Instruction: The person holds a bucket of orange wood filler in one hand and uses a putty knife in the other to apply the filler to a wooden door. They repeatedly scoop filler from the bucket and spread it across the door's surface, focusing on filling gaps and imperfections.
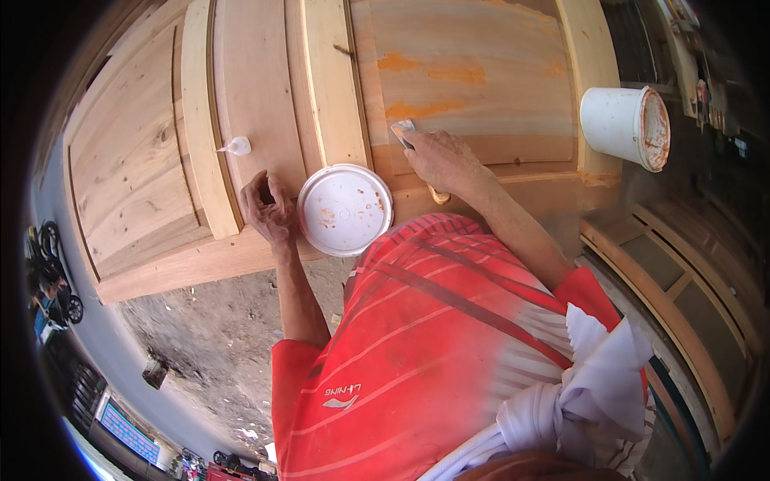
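Observation:
My right hand [445,159] grips a putty knife, its metal blade [403,128] against the wooden door panel [497,96]. A rounded wooden handle end [439,196] shows below that hand. Orange filler patches [455,74] smear the panel's surface beyond the blade. My left hand [271,210] rests by the door's near edge with its fingers curled; what they hold, if anything, is hidden. Right beside it lies a round white lid [345,210] with orange specks. A small white nozzle bottle [239,146] lies on the door past my left hand.
A white bucket [613,122] smeared with orange lies tipped on its side at the door's right end. Framed wooden panels [670,272] lean at the right. Bare dirt ground [212,321] spreads below the door, with a motorbike [54,276] at far left.

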Available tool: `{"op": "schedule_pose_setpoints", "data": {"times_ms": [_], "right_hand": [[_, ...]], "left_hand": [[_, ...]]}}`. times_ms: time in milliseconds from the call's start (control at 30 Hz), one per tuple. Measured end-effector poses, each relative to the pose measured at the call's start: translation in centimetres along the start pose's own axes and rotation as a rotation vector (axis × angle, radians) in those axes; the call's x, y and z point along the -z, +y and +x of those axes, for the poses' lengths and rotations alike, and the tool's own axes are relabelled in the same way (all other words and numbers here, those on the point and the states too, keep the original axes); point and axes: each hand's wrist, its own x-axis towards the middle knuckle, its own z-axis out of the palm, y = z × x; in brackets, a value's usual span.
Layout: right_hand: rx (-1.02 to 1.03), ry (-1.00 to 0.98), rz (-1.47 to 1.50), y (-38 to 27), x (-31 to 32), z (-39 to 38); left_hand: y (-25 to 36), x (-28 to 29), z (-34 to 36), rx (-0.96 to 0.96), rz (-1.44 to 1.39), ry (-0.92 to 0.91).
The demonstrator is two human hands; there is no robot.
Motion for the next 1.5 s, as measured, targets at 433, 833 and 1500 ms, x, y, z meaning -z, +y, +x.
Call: {"op": "schedule_pose_setpoints", "data": {"times_ms": [433,833,1500], "right_hand": [[0.268,0.217,-0.105,4.4,4.1,3.1],[0.346,0.109,-0.399,5.4,7.5,5.5],[0.182,0.359,0.249,8.1,2.9,-0.1]], "left_hand": [[-0.8,-0.3,-0.3,0.009,-0.077,0.033],[-0.2,0.0,-0.2,0.021,-0.04,0.009],[0.3,0.5,-0.2,-0.004,0.017,-0.051]]}}
